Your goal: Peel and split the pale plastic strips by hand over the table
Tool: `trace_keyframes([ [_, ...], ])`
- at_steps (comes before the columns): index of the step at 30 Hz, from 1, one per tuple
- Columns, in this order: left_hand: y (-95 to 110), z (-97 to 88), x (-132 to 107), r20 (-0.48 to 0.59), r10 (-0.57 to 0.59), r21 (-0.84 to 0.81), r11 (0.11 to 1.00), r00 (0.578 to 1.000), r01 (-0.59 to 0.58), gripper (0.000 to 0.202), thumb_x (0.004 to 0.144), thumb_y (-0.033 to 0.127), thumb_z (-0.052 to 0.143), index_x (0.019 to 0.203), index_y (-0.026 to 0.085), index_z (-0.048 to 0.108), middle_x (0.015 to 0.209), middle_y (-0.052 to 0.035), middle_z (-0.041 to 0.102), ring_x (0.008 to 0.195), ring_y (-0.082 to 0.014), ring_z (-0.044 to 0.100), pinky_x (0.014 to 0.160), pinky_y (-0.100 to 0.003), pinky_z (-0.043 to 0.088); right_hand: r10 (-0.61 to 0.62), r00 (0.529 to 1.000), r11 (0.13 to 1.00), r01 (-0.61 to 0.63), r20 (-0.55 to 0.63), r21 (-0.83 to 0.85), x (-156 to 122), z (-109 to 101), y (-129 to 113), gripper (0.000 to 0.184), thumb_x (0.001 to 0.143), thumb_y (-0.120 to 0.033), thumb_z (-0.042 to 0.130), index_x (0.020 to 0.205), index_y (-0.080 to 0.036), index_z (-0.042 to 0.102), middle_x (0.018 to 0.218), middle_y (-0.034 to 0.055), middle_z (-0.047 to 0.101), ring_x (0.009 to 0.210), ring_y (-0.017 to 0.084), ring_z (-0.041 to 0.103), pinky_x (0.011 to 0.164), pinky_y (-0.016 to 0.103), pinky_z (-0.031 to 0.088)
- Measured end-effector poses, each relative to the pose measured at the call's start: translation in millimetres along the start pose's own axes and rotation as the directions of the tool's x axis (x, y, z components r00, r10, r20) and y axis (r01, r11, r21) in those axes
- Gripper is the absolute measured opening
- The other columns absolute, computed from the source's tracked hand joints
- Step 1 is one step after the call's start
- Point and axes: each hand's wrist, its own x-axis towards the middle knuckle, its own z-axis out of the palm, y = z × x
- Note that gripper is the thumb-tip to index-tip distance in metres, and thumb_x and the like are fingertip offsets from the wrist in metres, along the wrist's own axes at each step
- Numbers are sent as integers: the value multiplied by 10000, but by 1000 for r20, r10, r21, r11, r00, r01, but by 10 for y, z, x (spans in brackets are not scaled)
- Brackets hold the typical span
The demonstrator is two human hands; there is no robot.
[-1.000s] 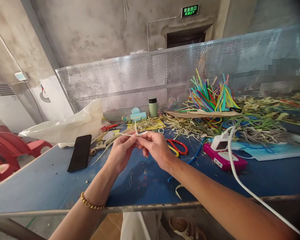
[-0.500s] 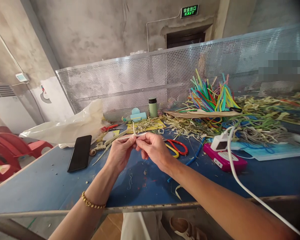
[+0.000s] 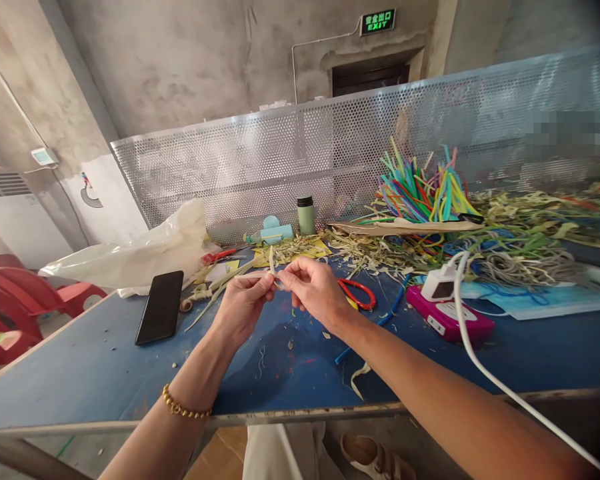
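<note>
A pale, narrow plant-fibre strip (image 3: 272,259) is pinched above the middle of the blue table, one end pointing up between my two hands. My left hand (image 3: 244,301) has thumb and forefinger closed on the strip. Close beside it, my right hand (image 3: 311,293) is also closed at the strip, with its fingertips almost touching the left ones. The exact folds between the fingertips are too small to make out. Behind my right hand lie red-handled scissors (image 3: 359,294), partly covered by it.
A black phone (image 3: 160,308) lies left, near a plastic bag (image 3: 145,243). Dry strips (image 3: 375,252), a green bottle (image 3: 306,217) and colourful pipe cleaners (image 3: 425,190) line the back. At right, a magenta power block (image 3: 453,317) has a white cable (image 3: 473,350).
My right hand has shifted slightly to the right and changed its finger pose. The upright strip end now stands a little farther right and straighter. My left hand has barely moved.
</note>
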Motion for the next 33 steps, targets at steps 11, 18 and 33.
trace_keyframes([
  [11, 20, 8, -17, 16, -11, 21, 1000, 1000, 10, 256, 706, 321, 785, 620, 100, 691, 640, -33, 573, 572, -87, 391, 589, -266, 321, 23, 1000, 997, -23, -3, -75, 38, -61, 1, 195, 835, -314, 592, 705, -171, 569, 594, 8, 615, 432, 95, 542, 421, 215, 398],
  [18, 63, 48, -62, 154, -60, 74, 996, 986, 49, 266, 745, 312, 762, 592, 114, 670, 580, -10, 524, 601, -107, 418, 621, -268, 331, 70, 994, 983, -84, 88, 164, 47, -90, -46, 192, 772, -346, 652, 740, -163, 604, 593, -11, 600, 418, 76, 476, 374, 205, 359],
  [33, -18, 46, -53, 133, 33, 274, 959, 991, -68, 253, 766, 355, 745, 629, 146, 708, 690, -30, 621, 643, -121, 432, 605, -270, 303, -42, 998, 999, 43, -52, 10, 44, -53, 11, 196, 787, -312, 611, 661, -166, 580, 576, -4, 578, 473, 90, 469, 467, 227, 372],
])
